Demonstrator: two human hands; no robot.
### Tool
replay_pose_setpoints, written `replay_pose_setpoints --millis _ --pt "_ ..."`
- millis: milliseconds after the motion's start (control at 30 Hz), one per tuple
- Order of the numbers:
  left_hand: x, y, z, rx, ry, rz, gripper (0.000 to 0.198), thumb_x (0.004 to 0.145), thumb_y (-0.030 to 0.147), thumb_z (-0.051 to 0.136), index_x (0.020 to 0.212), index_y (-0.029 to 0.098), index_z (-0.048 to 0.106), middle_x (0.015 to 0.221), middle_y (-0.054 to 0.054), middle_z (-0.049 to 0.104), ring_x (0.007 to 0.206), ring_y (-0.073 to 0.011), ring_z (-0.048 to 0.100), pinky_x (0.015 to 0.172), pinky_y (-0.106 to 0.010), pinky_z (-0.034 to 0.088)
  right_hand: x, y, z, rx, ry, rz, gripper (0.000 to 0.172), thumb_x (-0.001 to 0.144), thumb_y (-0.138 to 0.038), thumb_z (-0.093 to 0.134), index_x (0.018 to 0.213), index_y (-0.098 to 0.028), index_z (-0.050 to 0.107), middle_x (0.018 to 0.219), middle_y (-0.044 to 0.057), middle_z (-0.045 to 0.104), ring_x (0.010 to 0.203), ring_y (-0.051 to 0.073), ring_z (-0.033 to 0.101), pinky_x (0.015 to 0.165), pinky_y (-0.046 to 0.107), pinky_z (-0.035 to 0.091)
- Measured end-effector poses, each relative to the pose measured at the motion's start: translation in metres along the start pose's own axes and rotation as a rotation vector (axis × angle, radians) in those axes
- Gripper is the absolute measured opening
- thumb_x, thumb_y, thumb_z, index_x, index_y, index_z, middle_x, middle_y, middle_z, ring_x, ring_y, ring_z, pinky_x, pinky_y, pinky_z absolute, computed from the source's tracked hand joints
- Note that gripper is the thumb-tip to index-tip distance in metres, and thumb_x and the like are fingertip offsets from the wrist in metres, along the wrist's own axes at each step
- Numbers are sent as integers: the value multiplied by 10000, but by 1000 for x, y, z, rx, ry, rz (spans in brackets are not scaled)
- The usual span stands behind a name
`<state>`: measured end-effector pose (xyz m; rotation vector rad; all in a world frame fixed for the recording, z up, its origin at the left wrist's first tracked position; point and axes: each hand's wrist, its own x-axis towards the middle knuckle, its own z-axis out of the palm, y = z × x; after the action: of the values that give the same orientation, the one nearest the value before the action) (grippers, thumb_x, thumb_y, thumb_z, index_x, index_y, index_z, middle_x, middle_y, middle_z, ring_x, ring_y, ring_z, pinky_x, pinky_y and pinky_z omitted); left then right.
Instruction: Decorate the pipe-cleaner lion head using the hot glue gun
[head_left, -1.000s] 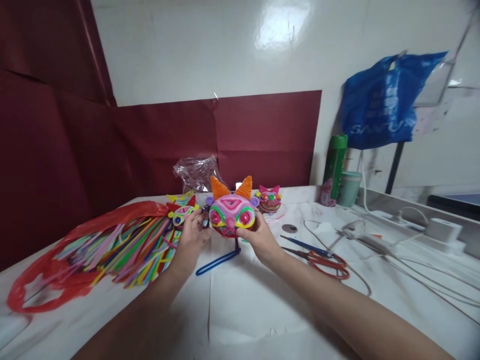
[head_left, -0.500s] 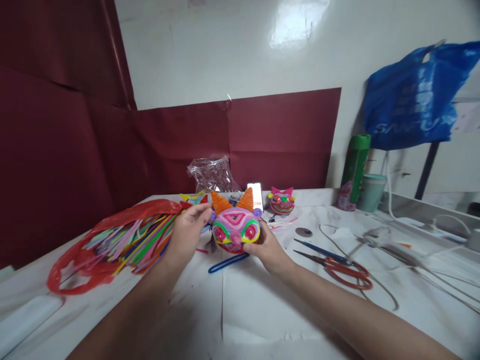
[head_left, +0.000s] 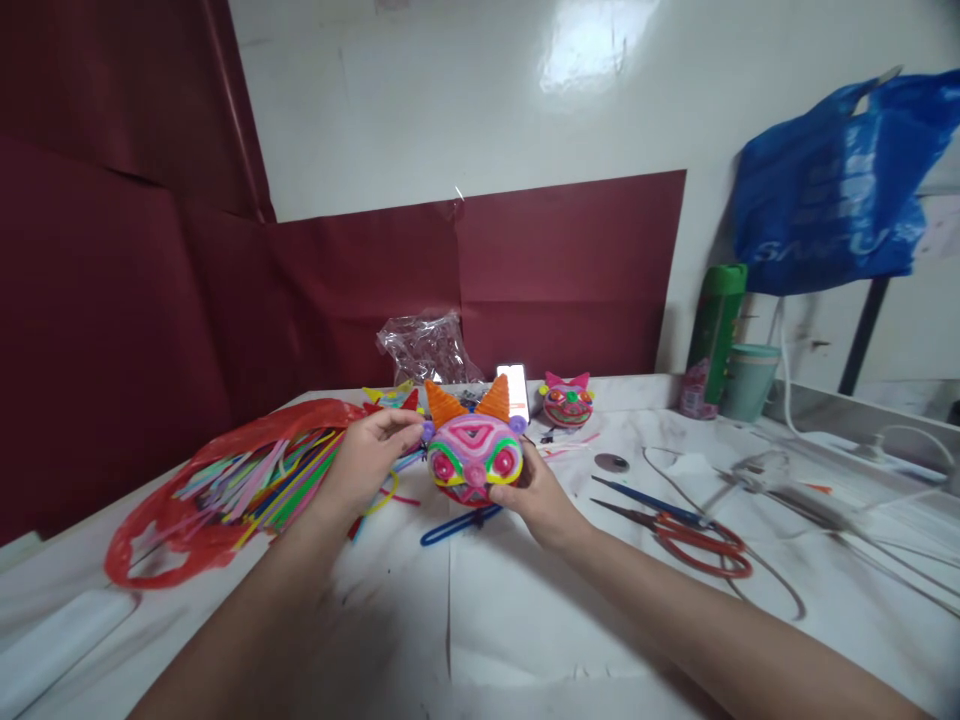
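Observation:
A round pink, green and yellow animal head with orange ears faces me above the table. My right hand grips its right side, thumb on the front near the mouth. My left hand has its fingertips closed at the small purple ball on the head's left side. Under the head lies a folded blue pipe cleaner. Left of my left hand, a red plastic bag holds many coloured pipe cleaners.
Behind are a pink animal head, a lit phone and clear plastic wrap. At right lie orange-handled scissors, a blue tool, cables, a green can and a cup.
My left wrist has shifted slightly left, uncovering a yellow loop and other pipe cleaners beside it. The camera view has moved a little; my right hand keeps its grip.

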<state>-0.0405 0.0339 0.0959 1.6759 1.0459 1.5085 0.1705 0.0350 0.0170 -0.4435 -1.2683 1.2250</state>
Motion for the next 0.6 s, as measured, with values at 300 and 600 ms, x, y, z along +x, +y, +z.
replay_pose_setpoints --millis 300,600 --pt "-13 1 15 -241 -323 -153 879 491 202 895 1290 231 530 1262 -114 644 1194 -324 579 969 -412 474 -2 0 3 13 -18 25 783 461 -439 935 1110 -246 542 1100 63 702 1050 287 654 949 452 500" --pt "-12 -13 18 -239 -249 -172 773 523 188 867 1208 207 509 1143 -86 675 1062 -290 641 891 -387 514 1 -2 7 42 -181 -12 787 532 -530 889 1186 -242 558 1204 85 681 1158 309 608 1022 465 447"
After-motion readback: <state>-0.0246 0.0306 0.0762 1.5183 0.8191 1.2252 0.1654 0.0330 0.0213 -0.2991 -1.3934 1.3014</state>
